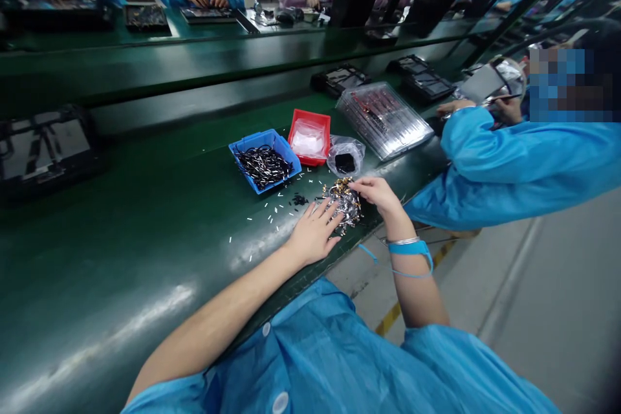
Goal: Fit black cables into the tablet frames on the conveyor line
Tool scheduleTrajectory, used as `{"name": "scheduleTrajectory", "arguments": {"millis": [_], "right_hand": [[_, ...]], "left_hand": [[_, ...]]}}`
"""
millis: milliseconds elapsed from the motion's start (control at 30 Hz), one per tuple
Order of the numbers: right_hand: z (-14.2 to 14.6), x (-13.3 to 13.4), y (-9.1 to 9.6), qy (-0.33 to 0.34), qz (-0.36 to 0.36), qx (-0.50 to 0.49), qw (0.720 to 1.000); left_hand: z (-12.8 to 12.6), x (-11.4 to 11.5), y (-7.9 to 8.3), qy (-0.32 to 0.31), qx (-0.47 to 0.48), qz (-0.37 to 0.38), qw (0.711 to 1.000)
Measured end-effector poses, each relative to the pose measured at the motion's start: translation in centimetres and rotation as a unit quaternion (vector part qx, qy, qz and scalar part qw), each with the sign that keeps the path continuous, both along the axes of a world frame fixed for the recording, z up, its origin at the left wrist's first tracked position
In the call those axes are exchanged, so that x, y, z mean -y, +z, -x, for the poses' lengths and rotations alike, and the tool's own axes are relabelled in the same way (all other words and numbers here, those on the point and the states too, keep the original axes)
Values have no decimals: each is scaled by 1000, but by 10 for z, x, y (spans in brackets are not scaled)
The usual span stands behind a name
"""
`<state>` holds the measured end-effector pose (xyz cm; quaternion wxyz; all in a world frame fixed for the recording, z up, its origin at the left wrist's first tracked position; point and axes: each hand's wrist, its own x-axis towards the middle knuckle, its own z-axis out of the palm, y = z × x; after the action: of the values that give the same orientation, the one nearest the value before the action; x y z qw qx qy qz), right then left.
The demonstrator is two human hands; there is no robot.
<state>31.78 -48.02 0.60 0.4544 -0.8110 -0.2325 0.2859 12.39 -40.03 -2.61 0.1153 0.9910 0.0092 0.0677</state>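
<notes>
My left hand (314, 233) lies on the green bench with its fingers stretched out, touching the near side of a heap of small silver and gold parts (345, 202). My right hand (377, 195) reaches into the heap from the right, fingers curled in a pinch on something too small to make out. A blue strap circles my right wrist. Behind the heap stand a blue bin (264, 159) of dark thin parts and a red bin (309, 137) holding a clear bag. Tiny white and black bits are scattered on the bench near the heap.
A clear bag with a black piece (345, 156) lies beside the red bin. A clear plastic tray (384, 118) and black trays (340, 79) sit further back. A co-worker's blue sleeve (514, 162) rests on the bench at right. Other people work across the green conveyor (145, 71).
</notes>
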Motion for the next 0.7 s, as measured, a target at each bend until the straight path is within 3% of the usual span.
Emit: {"name": "scheduleTrajectory", "arguments": {"millis": [233,533,700], "right_hand": [[-4,0,1,0,-59,-27,998],[-18,12,-4,-63,-155,13,986],[-32,18,3,-102,-189,45,976]], "left_hand": [[0,0,2,-15,1,-11,1000],[0,-1,1,-21,8,-20,1000],[0,-1,-1,-20,8,-18,1000]]}}
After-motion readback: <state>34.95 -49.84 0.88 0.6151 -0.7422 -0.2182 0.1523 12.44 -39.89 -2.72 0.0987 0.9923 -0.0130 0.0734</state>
